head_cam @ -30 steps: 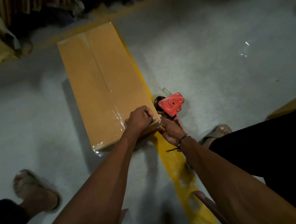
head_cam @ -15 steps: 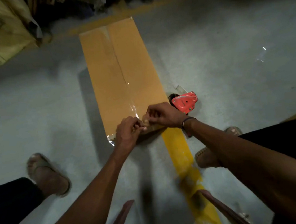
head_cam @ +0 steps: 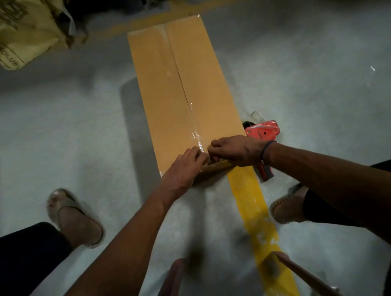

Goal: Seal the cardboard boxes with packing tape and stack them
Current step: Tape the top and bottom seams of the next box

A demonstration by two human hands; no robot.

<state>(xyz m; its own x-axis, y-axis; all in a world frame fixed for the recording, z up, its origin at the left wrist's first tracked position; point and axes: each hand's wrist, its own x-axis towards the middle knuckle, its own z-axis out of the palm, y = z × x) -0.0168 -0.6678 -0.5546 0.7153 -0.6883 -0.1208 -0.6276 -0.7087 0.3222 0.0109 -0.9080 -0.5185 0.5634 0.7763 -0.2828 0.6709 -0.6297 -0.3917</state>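
Note:
A long brown cardboard box lies on the grey floor, its length running away from me. Clear packing tape shines along the top seam toward the near end. Both hands meet at that near end, right at the seam. My left hand has its fingers curled on the tape at the box's edge. Against it, knuckles up, my right hand curls its fingers on the same tape end. A red tape dispenser lies on the floor just right of the box, beyond my right wrist, with no hand on it.
A yellow painted line runs along the floor from under the box toward me. A yellow printed sack and dark clutter sit at the back left. My sandalled feet stand either side. Brown cardboard edges show at the bottom.
My right hand left the dispenser side and came onto the box's near end beside my left hand. The view has swung, so the box now appears centred and straighter.

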